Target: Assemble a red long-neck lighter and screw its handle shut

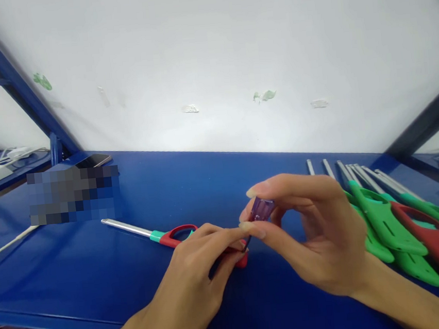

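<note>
A long-necked gas lighter (168,239) with a red handle, green collar and silver tube lies across the blue table, its tube pointing left. My left hand (196,270) is closed over the handle, hiding much of it; the red end shows past the fingers. Between thumb and fingertips, my right hand (319,232) pinches the clear purple handle of a small screwdriver (262,209). The dark shaft slants down to the red handle beside my left fingertips. Exactly where its tip rests is hidden.
Several green lighters (390,223) and a red lighter (436,242) lie piled at the right, tubes pointing back. A phone (95,161) sits at the back left beside a blurred patch and a white cable (13,241). Behind the blue table (190,183) stands a white wall (209,57).
</note>
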The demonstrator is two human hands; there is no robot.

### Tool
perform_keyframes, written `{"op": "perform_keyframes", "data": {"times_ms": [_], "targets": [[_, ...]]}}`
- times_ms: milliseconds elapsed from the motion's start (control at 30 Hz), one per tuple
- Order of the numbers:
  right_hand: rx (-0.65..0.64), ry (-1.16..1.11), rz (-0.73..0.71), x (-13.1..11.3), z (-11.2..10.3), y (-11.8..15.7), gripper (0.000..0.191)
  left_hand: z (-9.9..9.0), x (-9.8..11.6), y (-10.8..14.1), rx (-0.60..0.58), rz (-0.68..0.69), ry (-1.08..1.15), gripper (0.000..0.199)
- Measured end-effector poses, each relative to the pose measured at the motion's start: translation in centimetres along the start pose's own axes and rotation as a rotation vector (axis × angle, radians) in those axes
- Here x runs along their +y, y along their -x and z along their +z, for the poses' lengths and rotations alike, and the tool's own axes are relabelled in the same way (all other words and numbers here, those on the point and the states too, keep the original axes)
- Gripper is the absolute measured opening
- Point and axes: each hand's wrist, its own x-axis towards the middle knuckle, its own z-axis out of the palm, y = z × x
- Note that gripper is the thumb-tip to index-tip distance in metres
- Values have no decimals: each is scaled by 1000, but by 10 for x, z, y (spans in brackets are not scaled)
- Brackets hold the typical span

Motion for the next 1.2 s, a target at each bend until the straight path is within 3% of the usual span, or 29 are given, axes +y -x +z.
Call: {"op": "perform_keyframes", "data": {"times_ms": [867, 1200], "targets": [[-18, -27, 51, -4, 0, -2, 47, 3, -5, 1, -14, 116, -118, 24], [-46, -6, 44, -3, 0, -2, 40, 3, -4, 1, -12, 86, -120, 18]]}}
